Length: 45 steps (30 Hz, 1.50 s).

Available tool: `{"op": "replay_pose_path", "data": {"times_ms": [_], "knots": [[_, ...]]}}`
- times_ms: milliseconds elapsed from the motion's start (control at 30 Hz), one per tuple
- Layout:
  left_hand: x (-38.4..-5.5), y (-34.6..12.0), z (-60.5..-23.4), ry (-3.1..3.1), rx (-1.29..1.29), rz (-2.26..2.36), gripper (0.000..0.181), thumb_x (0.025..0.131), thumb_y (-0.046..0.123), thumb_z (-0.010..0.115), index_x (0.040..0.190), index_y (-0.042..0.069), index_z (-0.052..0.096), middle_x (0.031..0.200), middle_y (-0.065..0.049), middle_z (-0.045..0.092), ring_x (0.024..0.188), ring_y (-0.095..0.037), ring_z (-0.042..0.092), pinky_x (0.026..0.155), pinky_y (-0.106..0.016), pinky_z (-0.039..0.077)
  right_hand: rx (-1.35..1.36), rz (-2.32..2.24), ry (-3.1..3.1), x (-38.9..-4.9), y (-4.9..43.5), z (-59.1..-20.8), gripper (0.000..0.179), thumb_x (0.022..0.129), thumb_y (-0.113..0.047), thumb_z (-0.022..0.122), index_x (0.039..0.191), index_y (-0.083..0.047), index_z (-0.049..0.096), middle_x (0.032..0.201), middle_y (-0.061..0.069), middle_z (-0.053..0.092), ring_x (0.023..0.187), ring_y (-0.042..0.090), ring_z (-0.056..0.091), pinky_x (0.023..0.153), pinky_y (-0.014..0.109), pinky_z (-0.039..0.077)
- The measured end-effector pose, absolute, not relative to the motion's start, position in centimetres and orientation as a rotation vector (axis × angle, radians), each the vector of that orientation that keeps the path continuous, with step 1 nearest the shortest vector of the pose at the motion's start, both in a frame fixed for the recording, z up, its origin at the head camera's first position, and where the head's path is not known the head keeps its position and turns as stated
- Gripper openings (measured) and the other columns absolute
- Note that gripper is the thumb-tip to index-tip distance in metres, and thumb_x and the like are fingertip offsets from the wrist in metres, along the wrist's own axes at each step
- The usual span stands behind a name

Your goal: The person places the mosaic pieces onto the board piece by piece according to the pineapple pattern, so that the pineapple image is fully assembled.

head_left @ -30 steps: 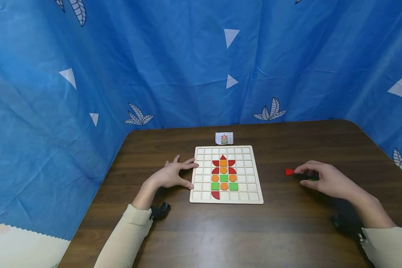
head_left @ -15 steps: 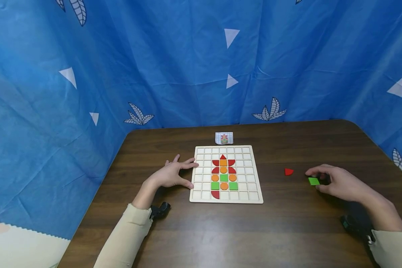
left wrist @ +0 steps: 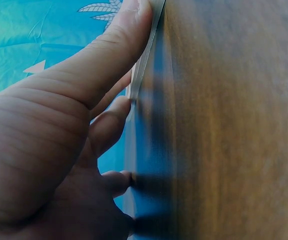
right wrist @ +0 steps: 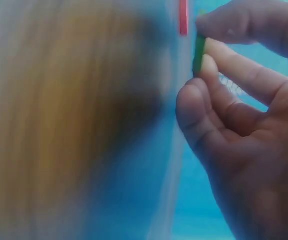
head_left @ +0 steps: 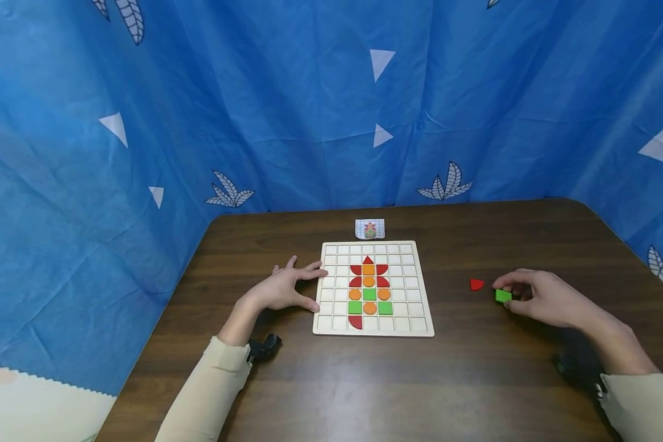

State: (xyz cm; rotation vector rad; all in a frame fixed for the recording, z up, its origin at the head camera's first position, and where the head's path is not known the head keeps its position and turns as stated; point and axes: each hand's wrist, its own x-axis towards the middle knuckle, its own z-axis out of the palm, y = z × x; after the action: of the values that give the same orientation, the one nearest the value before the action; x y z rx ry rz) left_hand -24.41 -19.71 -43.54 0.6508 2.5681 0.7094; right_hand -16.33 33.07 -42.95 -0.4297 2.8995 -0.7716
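In the head view, my right hand (head_left: 549,298) pinches a green square tile (head_left: 503,296) between thumb and fingers, right of the board. The right wrist view shows the same green tile (right wrist: 200,55) edge-on, with the thumb at one end and fingers at the other. Just left of it lies a loose red quarter-circle tile (head_left: 476,284) on the table. My left hand (head_left: 279,290) has its fingers spread, thumb and fingertips at the left edge of a pale gridded board (head_left: 409,276). Red, orange and green tiles form a figure on that board, with a red quarter-circle (head_left: 355,322) lowest.
A small printed card (head_left: 369,228) with a coloured figure lies behind the board. The brown wooden table (head_left: 364,393) meets a blue patterned cloth (head_left: 309,92) at its back. Dark wrist-worn devices (head_left: 265,347) sit below the hands.
My right hand first drew away right from the red tile, showing the green tile at its fingertips, then came back left with the green tile pinched. The left hand and board stay put.
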Motion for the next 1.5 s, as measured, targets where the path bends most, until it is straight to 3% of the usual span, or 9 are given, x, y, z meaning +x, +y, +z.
{"op": "replay_pose_path", "data": {"times_ms": [467,1000,1500], "knots": [[-24.3,-19.8,-43.6,2.563,0.654,0.716,0.085,0.078,0.05,0.086,0.153,0.037,0.049,0.17,0.011,0.028,0.159,-0.045,-0.007,0.119,-0.076,-0.006,-0.629,-0.875,2.831,-18.5,24.7,-42.0,0.03,0.086,-0.007,0.078,0.116,-0.008,0.074,0.094,-0.002,0.066,0.083,0.015,0.056,0.067,0.022,0.052],[-24.4,-19.7,-43.5,2.559,0.655,0.706,0.085,0.078,0.05,0.086,0.154,0.037,0.049,0.17,0.011,0.027,0.16,-0.044,-0.007,0.12,-0.075,-0.006,-0.931,-0.914,2.672,-17.8,14.9,-41.7,0.028,0.083,-0.011,0.081,0.111,-0.014,0.077,0.094,-0.008,0.067,0.079,0.011,0.057,0.067,0.021,0.05],[-24.5,-19.8,-43.5,2.558,0.666,0.696,0.084,0.079,0.049,0.086,0.154,0.037,0.049,0.17,0.011,0.027,0.16,-0.044,-0.007,0.119,-0.076,-0.005,-0.994,-0.786,2.665,-16.9,11.4,-42.5,0.026,0.085,-0.009,0.078,0.111,-0.012,0.076,0.103,-0.006,0.072,0.089,0.012,0.061,0.08,0.029,0.053]]}}
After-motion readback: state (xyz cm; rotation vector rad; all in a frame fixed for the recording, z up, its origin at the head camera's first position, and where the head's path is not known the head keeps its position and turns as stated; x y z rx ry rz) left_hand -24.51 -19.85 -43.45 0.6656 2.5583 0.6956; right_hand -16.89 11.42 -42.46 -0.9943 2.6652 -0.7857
